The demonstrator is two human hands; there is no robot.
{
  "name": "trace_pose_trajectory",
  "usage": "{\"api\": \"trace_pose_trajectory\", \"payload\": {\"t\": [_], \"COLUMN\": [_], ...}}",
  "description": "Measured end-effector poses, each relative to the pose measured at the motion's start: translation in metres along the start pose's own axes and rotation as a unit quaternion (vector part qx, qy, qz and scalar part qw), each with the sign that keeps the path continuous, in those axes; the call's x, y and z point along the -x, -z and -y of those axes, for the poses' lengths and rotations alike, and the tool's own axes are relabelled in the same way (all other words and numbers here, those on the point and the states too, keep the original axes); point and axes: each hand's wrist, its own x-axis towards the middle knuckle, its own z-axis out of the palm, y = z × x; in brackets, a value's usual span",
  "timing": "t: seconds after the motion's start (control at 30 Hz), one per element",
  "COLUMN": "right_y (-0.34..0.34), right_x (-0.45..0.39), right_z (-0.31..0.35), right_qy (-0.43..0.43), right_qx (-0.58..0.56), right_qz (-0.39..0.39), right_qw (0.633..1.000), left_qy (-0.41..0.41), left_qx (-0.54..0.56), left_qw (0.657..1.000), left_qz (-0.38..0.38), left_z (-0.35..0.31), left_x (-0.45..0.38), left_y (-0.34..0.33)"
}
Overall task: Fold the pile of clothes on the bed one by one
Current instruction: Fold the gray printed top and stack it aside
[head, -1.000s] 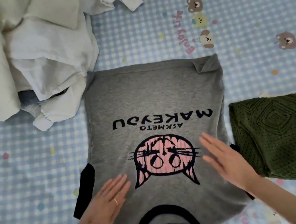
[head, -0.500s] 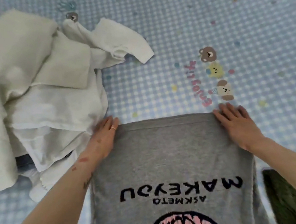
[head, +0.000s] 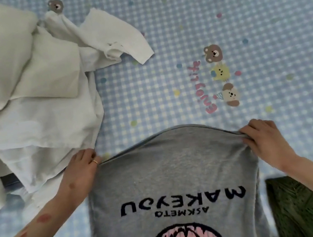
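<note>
- While the grey T-shirt point(head: 173, 177) lies printed side up on the checked bed sheet point(head: 239, 23), both hands pinch its far hem, which arches up off the sheet between them.
- Left hand point(head: 78, 171): fingers curled tight around the hem's left corner, a ring showing on one finger.
- Right hand point(head: 263, 138): fingers curled over the right corner, bunching the cloth.
- White and cream clothes point(head: 25, 98) are heaped to the left, touching the left hand.
- Dark green knit garment point(head: 301, 208) lies just right of the shirt.

Matt grey knit shirt point(head: 172, 173), rough white cloth pile point(head: 26, 102), seemingly open-knit green garment point(head: 309, 207).
</note>
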Motion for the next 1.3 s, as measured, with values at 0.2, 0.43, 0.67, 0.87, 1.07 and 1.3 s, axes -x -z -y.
{"api": "trace_pose_trajectory", "payload": {"t": [0.2, 0.43, 0.67, 0.87, 1.07, 1.3], "right_y": [0.027, 0.006, 0.009, 0.020, 0.014, 0.006], "right_x": [0.122, 0.235, 0.312, 0.361, 0.388, 0.334], "right_z": [0.034, 0.057, 0.070, 0.081, 0.089, 0.124], "right_qy": [0.119, 0.151, 0.128, 0.097, 0.099, 0.030], "right_qx": [0.007, -0.007, -0.029, -0.035, -0.019, -0.081], "right_qz": [0.109, 0.165, 0.091, 0.103, 0.119, 0.188], "right_qw": [0.987, 0.975, 0.987, 0.989, 0.988, 0.978], "left_qy": [-0.131, -0.142, -0.125, -0.119, -0.080, 0.174], "left_qx": [0.035, 0.044, 0.060, 0.043, 0.066, 0.216], "left_qw": [0.990, 0.988, 0.988, 0.990, 0.988, 0.960], "left_qz": [-0.023, 0.038, 0.065, 0.060, 0.115, 0.038], "left_z": [-0.030, -0.077, -0.098, -0.109, -0.123, -0.137], "left_x": [0.137, 0.245, 0.308, 0.354, 0.378, 0.375], "left_y": [0.004, -0.026, -0.023, -0.022, -0.033, -0.044]}}
